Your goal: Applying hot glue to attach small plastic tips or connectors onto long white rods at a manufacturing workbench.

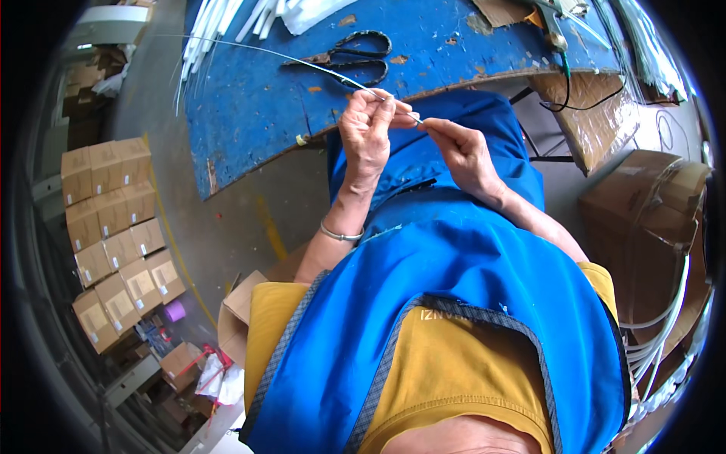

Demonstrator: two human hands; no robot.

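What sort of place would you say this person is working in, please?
Probably a small workshop or packing room: a worn blue worktable with scissors on it, stacked cardboard boxes on the floor, and white tubing.

Bench [249,106]: worn blue paint, brown patches. Scissors [355,57]: black handles. Apron [454,257]: blue. Shirt [446,371]: mustard yellow. Tubes [208,30]: white.

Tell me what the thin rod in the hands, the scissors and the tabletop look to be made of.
Thin rod: likely metal wire, grey with a slight sheen.
Scissors: dark, dull metal, possibly worn.
Tabletop: seemingly wood board painted blue; chipped patches show brown beneath.
Both hands, left and right, pinch the rod.
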